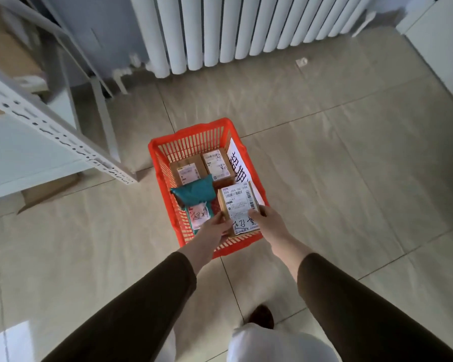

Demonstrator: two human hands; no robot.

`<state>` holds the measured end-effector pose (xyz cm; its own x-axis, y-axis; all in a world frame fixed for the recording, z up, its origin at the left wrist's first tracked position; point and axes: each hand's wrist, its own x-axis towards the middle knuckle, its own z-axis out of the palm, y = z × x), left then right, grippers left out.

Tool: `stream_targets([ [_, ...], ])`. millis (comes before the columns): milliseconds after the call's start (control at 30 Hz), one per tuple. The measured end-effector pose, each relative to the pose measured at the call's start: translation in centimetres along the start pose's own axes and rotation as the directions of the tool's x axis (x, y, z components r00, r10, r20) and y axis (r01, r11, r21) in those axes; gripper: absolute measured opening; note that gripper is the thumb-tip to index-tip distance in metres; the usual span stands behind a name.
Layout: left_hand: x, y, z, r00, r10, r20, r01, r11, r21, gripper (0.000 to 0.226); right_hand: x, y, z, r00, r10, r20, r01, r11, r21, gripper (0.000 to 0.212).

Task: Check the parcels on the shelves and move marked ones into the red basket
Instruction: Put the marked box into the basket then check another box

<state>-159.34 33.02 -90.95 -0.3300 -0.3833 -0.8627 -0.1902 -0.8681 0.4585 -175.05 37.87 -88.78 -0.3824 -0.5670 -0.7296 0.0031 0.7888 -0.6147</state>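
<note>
Over the basket [159, 152], both hands, left [215, 227] and right [266, 222], grip a marked box [239, 205] by its sides, probably to lower it flat.

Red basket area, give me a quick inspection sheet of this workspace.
Surface: tiled floor, basket standing on it.
Job's things: red basket holds two brown boxes, a teal bag and a pink-labelled packet; marked box held above it.
Clutter: paper scrap near the radiator.
Grippers: left hand and right hand grip the marked box.
Cables: nothing seen.
Surroundings: shelf rack, white radiator.
</note>
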Motion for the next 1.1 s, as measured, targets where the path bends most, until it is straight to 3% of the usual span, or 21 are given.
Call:
stream_targets([
  [133, 7.7, -2.1, -0.9, 0.999, 0.002, -0.046, -0.003, 1.000, -0.019, 0.026, 7.1, 3.1, 2.2, 1.000, -0.016, 0.008, 0.016, 0.998, -0.057, 0.019],
  [200, 11.2, -3.3, -1.5, 0.997, 0.012, -0.077, -0.013, 1.000, -0.012, 0.028, 9.9, 4.2, 3.2, 1.000, 0.015, 0.007, -0.014, 0.996, -0.091, 0.026],
  [467, 20.1, -6.7, -3.5, 0.988, 0.100, -0.118, -0.061, 0.952, 0.301, 0.035, 19.3, 8.8, 6.4, 0.996, 0.088, 0.013, -0.081, 0.957, -0.280, 0.036],
  [633, 22.7, -7.1, -3.8, 0.984, 0.123, -0.126, -0.002, 0.722, 0.692, 0.032, 22.2, 10.0, 6.9, 0.983, 0.175, 0.064, -0.145, 0.933, -0.330, 0.038],
  [800, 23.9, -7.5, -3.7, 0.976, 0.150, -0.157, 0.003, 0.714, 0.700, 0.013, 23.0, 10.3, 6.9, 0.975, 0.192, 0.108, -0.142, 0.921, -0.362, 0.041],
  [1000, 23.9, -7.6, -3.1, 0.959, 0.209, -0.191, -0.014, 0.710, 0.704, 0.025, 23.2, 11.0, 7.1, 0.969, 0.215, 0.123, -0.149, 0.902, -0.404, 0.076],
  [1100, 24.0, -7.9, -3.0, 0.948, 0.249, -0.198, -0.035, 0.700, 0.713, 0.024, 23.4, 11.1, 7.1, 0.967, 0.222, 0.122, -0.146, 0.882, -0.448, 0.077],
])
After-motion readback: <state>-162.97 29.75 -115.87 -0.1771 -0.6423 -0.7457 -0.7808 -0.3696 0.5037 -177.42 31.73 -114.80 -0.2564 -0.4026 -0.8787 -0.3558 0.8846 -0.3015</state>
